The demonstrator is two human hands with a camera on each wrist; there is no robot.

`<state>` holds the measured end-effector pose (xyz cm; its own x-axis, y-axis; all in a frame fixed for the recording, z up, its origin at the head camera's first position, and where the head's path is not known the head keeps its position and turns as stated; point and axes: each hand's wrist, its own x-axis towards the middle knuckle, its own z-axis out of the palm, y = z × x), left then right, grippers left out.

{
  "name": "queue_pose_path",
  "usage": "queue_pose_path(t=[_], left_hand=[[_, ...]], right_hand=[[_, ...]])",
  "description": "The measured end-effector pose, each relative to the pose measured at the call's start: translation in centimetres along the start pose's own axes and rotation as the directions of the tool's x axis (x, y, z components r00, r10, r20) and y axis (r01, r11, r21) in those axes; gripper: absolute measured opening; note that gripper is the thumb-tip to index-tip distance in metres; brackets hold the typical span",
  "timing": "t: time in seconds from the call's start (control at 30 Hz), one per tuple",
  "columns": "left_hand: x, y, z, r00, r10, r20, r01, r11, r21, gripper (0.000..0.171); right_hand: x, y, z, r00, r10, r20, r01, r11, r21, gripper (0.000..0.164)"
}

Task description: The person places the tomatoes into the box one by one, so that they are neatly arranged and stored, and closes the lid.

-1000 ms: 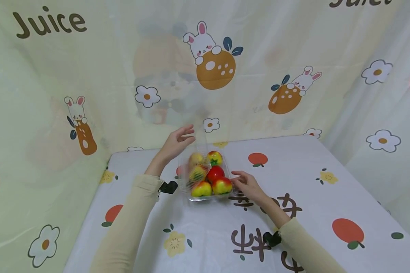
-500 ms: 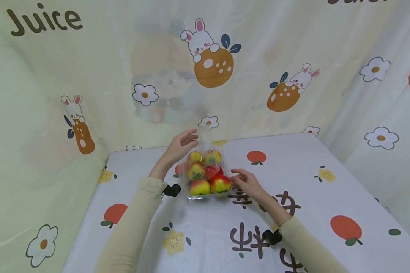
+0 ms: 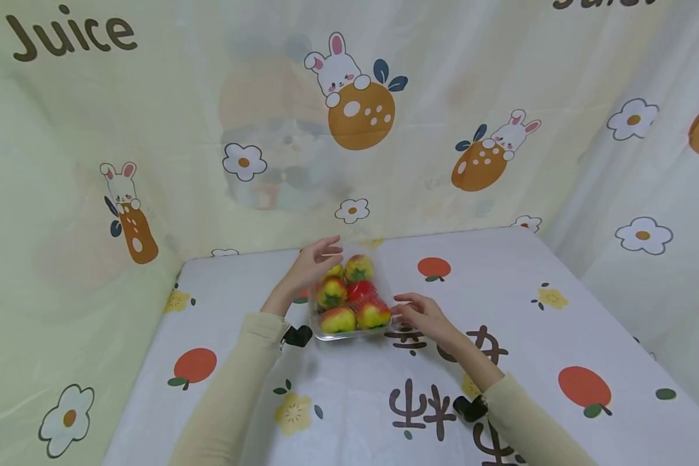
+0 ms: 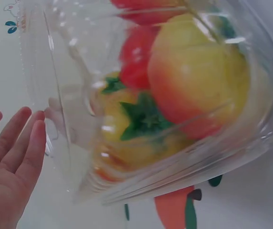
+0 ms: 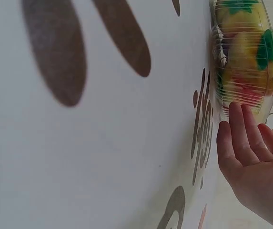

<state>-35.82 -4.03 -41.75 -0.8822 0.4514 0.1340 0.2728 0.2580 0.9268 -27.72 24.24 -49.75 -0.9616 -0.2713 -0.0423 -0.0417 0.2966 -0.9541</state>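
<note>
A clear plastic clamshell box (image 3: 342, 336) stands on the table, filled with several yellow-and-red fruits (image 3: 338, 319) with green leafy tops and a glossy red one (image 3: 360, 290). Its transparent lid (image 4: 55, 62) leans over the fruits, raised at the back. My left hand (image 3: 316, 264) is at the lid's far left, and in the left wrist view its extended fingertips (image 4: 38, 129) meet the clear plastic edge. At the box's right side is my right hand (image 3: 426, 317), its fingers (image 5: 238, 133) extended with the tips right at the ribbed wall. Neither hand grips anything.
A white tablecloth (image 3: 443, 259) printed with fruits, flowers and dark characters covers the table. Behind it and at the sides hang pale curtains (image 3: 419, 175) with rabbit and flower prints. Each wrist wears a black camera (image 3: 297, 336).
The lid has swung from upright down over the fruits. My left hand has moved slightly down and to the right along with it; the right hand has stayed beside the box.
</note>
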Motion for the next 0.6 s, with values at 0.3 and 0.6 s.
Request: queue_pose_path(t=[0.3, 0.6], left_hand=[[0.0, -0.8, 0.9, 1.0, -0.018, -0.004, 0.018, 1.0, 0.021, 0.054], [0.3, -1.5, 1.6, 1.0, -0.027, 0.007, 0.027, 0.999, 0.019, 0.052]], right_hand=[[0.1, 1.0, -0.2, 0.998, 0.053, -0.03, -0.05, 0.996, 0.074, 0.044], [-0.4, 0.5, -0.6, 0.997, 0.071, -0.02, -0.068, 0.991, 0.117, 0.043]])
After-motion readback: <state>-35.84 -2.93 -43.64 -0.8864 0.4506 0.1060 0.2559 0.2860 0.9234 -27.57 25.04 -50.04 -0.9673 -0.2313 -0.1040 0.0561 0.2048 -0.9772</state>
